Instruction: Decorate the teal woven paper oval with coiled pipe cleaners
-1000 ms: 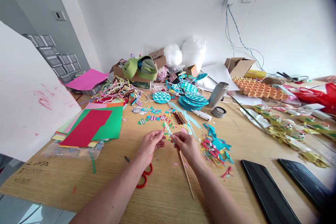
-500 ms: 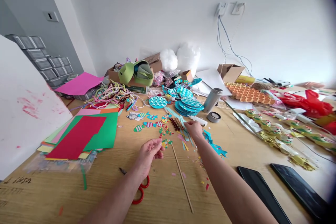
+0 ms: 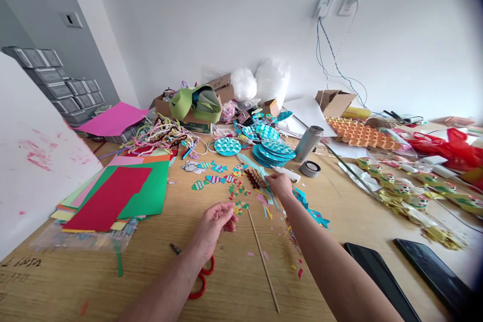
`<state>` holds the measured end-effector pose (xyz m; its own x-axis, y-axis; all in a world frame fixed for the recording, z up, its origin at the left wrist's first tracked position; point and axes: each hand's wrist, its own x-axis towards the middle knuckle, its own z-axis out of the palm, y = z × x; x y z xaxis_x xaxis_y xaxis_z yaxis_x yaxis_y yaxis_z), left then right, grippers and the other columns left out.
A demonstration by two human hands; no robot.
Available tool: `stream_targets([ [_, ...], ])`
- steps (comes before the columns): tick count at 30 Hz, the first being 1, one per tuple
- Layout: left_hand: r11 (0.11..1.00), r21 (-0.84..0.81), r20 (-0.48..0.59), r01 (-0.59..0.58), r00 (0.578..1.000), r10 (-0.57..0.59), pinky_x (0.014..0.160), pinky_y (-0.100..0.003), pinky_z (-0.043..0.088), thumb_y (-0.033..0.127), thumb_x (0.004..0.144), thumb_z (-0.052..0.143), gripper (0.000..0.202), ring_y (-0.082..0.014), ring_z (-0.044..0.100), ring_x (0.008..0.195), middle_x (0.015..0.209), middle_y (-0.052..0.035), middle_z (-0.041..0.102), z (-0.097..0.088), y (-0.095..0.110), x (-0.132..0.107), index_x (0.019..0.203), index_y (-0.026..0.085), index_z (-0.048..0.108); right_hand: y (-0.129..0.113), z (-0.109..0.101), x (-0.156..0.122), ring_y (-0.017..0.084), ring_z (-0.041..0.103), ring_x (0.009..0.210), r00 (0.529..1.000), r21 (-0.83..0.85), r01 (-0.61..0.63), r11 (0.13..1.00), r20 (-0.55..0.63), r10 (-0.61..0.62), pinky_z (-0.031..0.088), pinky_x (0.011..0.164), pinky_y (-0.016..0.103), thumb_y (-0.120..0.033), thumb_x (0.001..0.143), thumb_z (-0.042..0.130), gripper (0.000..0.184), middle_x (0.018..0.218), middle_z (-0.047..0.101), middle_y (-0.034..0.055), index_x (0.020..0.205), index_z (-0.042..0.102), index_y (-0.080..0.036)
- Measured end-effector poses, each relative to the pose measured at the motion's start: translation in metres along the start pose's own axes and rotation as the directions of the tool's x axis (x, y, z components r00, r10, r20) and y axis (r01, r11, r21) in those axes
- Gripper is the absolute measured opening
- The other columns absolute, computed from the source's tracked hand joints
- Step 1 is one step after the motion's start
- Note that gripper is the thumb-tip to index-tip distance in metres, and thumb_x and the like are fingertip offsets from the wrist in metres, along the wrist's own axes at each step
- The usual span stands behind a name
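Observation:
My left hand (image 3: 218,221) hovers over the front middle of the table, its fingers curled and the thumb against them; anything between them is too small to make out. Farther forward, my right hand (image 3: 279,185) has its fingertips down among light blue paper strips (image 3: 272,198), closed, with what they pinch hidden. Beside those fingertips lie brown and tan twisted pieces (image 3: 255,178). Several paper fish cutouts (image 3: 213,179) lie to the left. A thin wooden stick (image 3: 262,256) rests between my forearms. Red-handled scissors (image 3: 199,282) are partly under my left forearm.
Coloured paper sheets (image 3: 113,196) are piled at left. Scalloped blue discs (image 3: 273,153), a steel bottle (image 3: 308,143) and a tape roll (image 3: 310,168) stand beyond my right hand. Two phones (image 3: 377,276) lie at front right. Craft supplies and boxes (image 3: 335,103) line the wall.
The view has shifted slightly. Both hands keep nearly the same place and pose; the things on the table stay where they were.

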<state>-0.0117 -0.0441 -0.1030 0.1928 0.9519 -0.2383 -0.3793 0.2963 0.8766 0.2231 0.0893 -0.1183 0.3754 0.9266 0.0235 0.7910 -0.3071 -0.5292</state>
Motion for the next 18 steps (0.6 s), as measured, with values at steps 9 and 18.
stream_targets([
  [9, 1.000, 0.004, 0.011, -0.003, 1.000, 0.003, 0.057, -0.026, 0.045, 0.041, 0.061, 0.075, 0.042, -0.0109, 0.055, 0.054, 0.067, -0.0027, 0.063, 0.001, 0.001, -0.001, 0.090, 0.012, 0.064, -0.003, -0.002, -0.002, 0.021, 0.062, 0.065, 1.000, -0.037, 0.027, 0.999, 0.015, -0.026, 0.039, 0.053, 0.026, -0.034, 0.073, 0.059, 0.024, 0.067, 0.069, 0.0091, 0.072, 0.074, -0.016],
  [18, 1.000, 0.002, 0.028, 0.006, 1.000, -0.006, 0.057, -0.026, 0.045, 0.039, 0.062, 0.075, 0.040, -0.0104, 0.054, 0.054, 0.067, -0.0026, 0.063, 0.001, 0.001, -0.002, 0.090, 0.012, 0.064, 0.001, -0.032, -0.023, 0.020, 0.060, 0.065, 0.993, -0.071, 0.116, 0.991, 0.031, -0.114, 0.035, 0.052, 0.026, -0.038, 0.079, 0.052, 0.030, 0.065, 0.067, 0.0063, 0.081, 0.074, -0.017],
])
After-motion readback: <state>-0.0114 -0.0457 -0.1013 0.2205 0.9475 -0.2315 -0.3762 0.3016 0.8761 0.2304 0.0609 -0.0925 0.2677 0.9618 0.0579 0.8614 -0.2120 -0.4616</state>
